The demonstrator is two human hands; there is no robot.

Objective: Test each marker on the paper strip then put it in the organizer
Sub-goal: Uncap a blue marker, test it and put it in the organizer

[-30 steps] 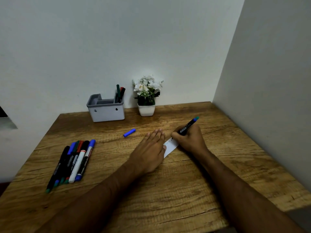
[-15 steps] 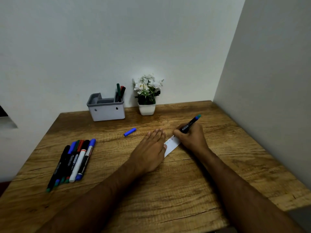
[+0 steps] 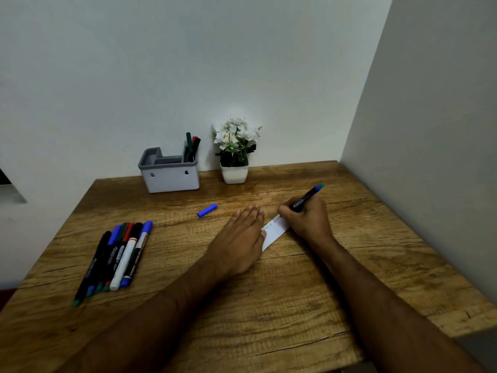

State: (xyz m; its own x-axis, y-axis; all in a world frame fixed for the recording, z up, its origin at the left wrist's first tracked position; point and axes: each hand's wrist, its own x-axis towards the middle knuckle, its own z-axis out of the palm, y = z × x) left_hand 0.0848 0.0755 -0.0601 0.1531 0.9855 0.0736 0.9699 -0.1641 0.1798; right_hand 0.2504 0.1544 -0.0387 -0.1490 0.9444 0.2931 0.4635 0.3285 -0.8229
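My right hand [image 3: 309, 220] grips a black marker [image 3: 306, 197] with a blue end, its tip down on a white paper strip [image 3: 275, 230] that carries small coloured scribbles. My left hand [image 3: 240, 239] lies flat, fingers together, pressing the strip's near end onto the table. The marker's blue cap [image 3: 207, 210] lies loose to the left of my hands. Several more markers [image 3: 118, 255] lie side by side at the table's left. A grey organizer [image 3: 169, 175] stands at the back by the wall, with a few markers upright in its right compartment.
A small white pot of white flowers [image 3: 235, 150] stands right of the organizer. The wooden table [image 3: 269, 305] fits into a corner, with a wall close on the right and another behind. The table's front edge runs under my forearms.
My right hand has slid to the right along the strip with the marker, uncovering more paper and fresh blue marks. My left hand has stayed put.
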